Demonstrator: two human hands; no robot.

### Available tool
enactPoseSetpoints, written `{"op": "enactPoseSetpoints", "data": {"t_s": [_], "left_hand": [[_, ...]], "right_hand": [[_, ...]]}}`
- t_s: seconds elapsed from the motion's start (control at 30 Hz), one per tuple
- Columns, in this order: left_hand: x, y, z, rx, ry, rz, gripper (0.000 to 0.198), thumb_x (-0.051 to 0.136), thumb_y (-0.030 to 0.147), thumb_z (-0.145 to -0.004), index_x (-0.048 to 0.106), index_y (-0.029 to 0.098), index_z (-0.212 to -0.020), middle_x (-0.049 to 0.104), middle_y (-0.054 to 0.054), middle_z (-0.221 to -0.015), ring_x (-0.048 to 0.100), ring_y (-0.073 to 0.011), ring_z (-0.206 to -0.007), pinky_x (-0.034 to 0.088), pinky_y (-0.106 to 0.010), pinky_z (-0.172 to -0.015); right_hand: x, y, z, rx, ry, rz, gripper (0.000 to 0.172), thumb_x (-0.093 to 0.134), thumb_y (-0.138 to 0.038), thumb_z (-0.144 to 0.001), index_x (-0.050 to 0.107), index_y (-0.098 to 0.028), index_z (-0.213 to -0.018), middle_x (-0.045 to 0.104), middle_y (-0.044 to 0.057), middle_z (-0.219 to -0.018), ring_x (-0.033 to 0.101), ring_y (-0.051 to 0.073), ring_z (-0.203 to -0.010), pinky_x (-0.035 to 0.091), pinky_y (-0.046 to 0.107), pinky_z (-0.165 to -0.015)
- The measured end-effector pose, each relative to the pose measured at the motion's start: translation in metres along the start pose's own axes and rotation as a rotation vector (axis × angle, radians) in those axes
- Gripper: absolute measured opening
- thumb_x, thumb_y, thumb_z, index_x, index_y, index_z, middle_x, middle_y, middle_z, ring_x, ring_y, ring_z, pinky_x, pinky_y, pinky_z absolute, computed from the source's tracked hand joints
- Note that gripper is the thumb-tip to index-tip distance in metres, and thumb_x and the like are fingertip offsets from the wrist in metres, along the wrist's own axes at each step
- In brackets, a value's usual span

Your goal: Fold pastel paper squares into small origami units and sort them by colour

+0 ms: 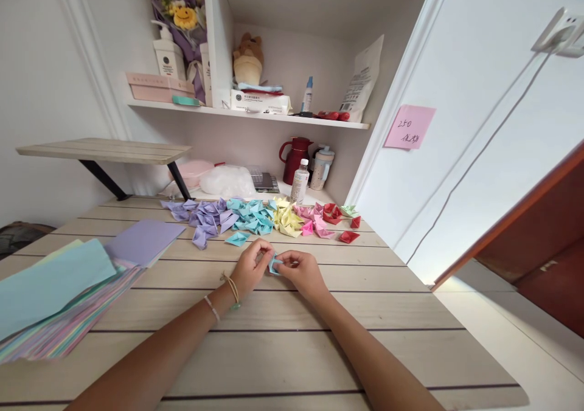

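Observation:
Between my two hands is a small folded piece of light blue paper, held just above the middle of the desk. My left hand pinches its left side, with two bracelets around the wrist. From the right, my right hand grips the other side between thumb and fingers. The fingers hide part of the folds. Beyond my hands lie folded paper boats in colour groups: purple ones, blue ones, yellow ones, pink ones and red ones. One blue boat sits apart, nearest my left hand.
Stacked coloured paper lies at the left, with purple sheets beside it. Behind the boats stand a clear bottle, a red jug and a cup. A small raised wooden shelf stands at the back left.

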State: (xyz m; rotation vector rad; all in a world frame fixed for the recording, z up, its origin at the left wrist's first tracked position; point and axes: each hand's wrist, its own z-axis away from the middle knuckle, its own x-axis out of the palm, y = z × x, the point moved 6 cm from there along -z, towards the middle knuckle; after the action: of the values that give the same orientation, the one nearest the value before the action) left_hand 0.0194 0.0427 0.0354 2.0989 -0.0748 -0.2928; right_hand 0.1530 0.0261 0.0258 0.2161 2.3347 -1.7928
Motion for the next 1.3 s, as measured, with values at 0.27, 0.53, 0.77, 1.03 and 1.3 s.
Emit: {"op": "enactPoseSetpoints", "data": {"t_s": [0.27, 0.53, 0.77, 1.03, 1.3], "left_hand": [[0.013, -0.026, 0.001, -0.437, -0.153, 0.478, 0.043, 0.075, 0.032, -0.058, 0.059, 0.013, -0.092, 0.063, -0.004, -0.081, 0.062, -0.0172, -0.079, 0.051, -0.034, -0.075], [0.012, -0.028, 0.002, -0.471, -0.173, 0.390, 0.036, 0.074, 0.034, -0.061, 0.060, 0.011, -0.085, 0.067, -0.004, -0.067, 0.066, -0.0162, -0.061, 0.053, -0.026, -0.060], [0.003, -0.029, 0.001, -0.475, -0.007, 0.439, 0.033, 0.074, 0.035, -0.059, 0.058, 0.012, -0.076, 0.068, -0.003, -0.071, 0.066, -0.0152, -0.067, 0.055, -0.030, -0.068], [0.002, -0.035, 0.000, -0.460, -0.022, 0.349, 0.030, 0.077, 0.032, -0.055, 0.064, 0.010, -0.071, 0.071, -0.006, -0.072, 0.066, -0.0164, -0.068, 0.054, -0.030, -0.070], [-0.003, -0.035, 0.000, -0.476, 0.045, 0.360, 0.030, 0.075, 0.033, -0.059, 0.063, 0.010, -0.073, 0.069, -0.006, -0.068, 0.066, -0.0161, -0.062, 0.054, -0.028, -0.064]], "right_hand": [[-0.022, -0.004, -0.005, -0.046, 0.162, -0.069, 0.022, 0.069, -0.031, -0.063, 0.069, -0.014, -0.077, 0.069, 0.006, -0.072, 0.059, 0.015, -0.060, 0.046, 0.025, -0.057], [-0.011, -0.010, -0.003, -0.140, 0.009, 0.076, 0.020, 0.060, -0.033, -0.074, 0.070, -0.018, -0.080, 0.070, 0.006, -0.080, 0.062, 0.019, -0.074, 0.047, 0.029, -0.068], [-0.011, -0.013, 0.000, -0.122, 0.092, 0.075, 0.047, 0.069, -0.036, -0.063, 0.060, -0.017, -0.105, 0.065, 0.008, -0.094, 0.059, 0.017, -0.075, 0.047, 0.025, -0.058], [-0.009, 0.005, -0.005, 0.021, 0.001, -0.053, 0.031, 0.068, -0.038, -0.062, 0.066, -0.012, -0.080, 0.066, 0.003, -0.068, 0.054, 0.012, -0.053, 0.042, 0.022, -0.049], [-0.018, 0.003, -0.009, -0.057, 0.012, -0.046, 0.034, 0.064, -0.034, -0.068, 0.063, -0.016, -0.097, 0.067, 0.003, -0.067, 0.064, 0.018, -0.063, 0.051, 0.029, -0.060]]}}
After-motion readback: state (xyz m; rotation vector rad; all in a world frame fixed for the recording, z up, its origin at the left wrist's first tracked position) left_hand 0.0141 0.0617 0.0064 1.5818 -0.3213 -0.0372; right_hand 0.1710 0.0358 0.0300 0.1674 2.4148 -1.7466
